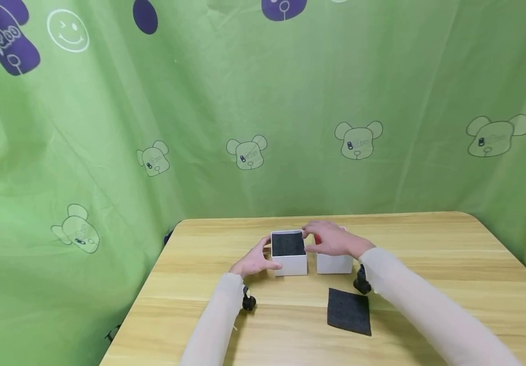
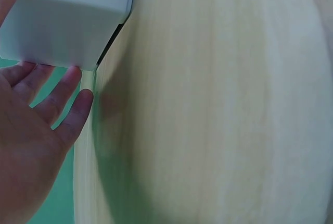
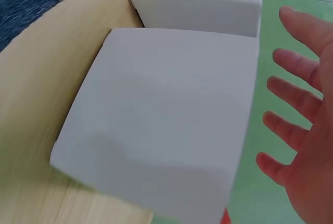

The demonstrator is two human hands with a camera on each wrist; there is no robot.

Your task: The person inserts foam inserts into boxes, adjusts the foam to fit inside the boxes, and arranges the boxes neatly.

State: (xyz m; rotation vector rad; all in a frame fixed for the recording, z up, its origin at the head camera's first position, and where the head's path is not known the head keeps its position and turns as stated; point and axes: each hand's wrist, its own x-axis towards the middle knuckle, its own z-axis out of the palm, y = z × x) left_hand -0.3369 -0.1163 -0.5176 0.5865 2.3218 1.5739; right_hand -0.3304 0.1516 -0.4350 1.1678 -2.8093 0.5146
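A white box (image 1: 290,265) with dark grey felt cloth (image 1: 288,244) inside its top stands near the back of the table. My left hand (image 1: 256,260) holds this box at its left, thumb on the front; in the left wrist view the fingertips touch one face of the box (image 2: 62,31). My right hand (image 1: 331,239) hangs over a second white box (image 1: 334,264) to the right, fingertips by the first box's right rim. The right wrist view has its fingers spread and curved, above the nearer box (image 3: 161,114). Something red (image 1: 317,239) shows in the second box, mostly hidden.
A square of dark felt (image 1: 349,311) lies flat on the wooden table (image 1: 290,330), in front of the second box and beside my right forearm. A green curtain (image 1: 290,178) with printed bear heads hangs behind the table. Black cameras (image 1: 249,301) are strapped at both wrists.
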